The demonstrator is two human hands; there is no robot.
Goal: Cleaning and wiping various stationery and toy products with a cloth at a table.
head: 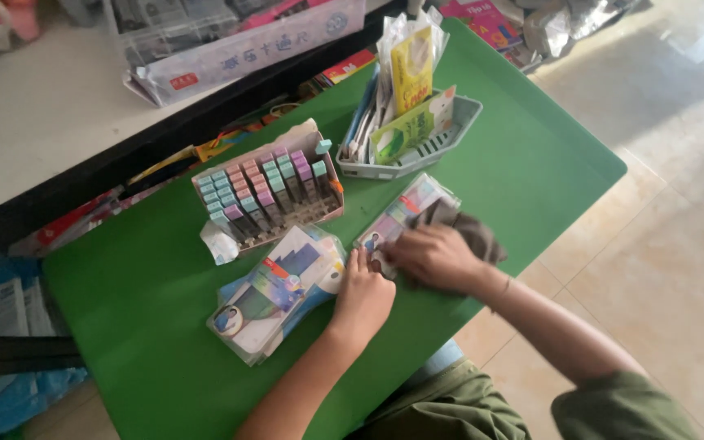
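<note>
green table (148,310): the largest item, a flat top set at a slant across the view, bearing all the goods listed below; pale tiled floor (670,269) to its right.

open display box (269,198): cardboard, near the table's middle, packed with rows of small upright pieces capped in teal, pink, purple and green. a scrap of white wrapping lies at its lower left corner.

grey basket (450,134): plastic, boat-shaped, at the far edge of the table, just beyond the display box. it stands stuffed with upright packets, one yellow and one green among clear sleeves.

stack of flat packets (275,297): clear-wrapped cards with blue and white printing, lying in front of the display box, just left of the left hand.

single flat packet (405,213): clear-wrapped, pastel contents, lying flat on the table between the basket and the hands; its near end is under the hands.

grey-brown cloth (470,232): crumpled, resting on the packet's right part and under the right hand.

right hand (433,259): palm down, fingers curled and clenched on the cloth, pressing it against the packet.

left hand (362,295): beside the right hand, fingers extended forward, tips touching the near end of the single packet and holding it flat; not closed around anything.
</note>
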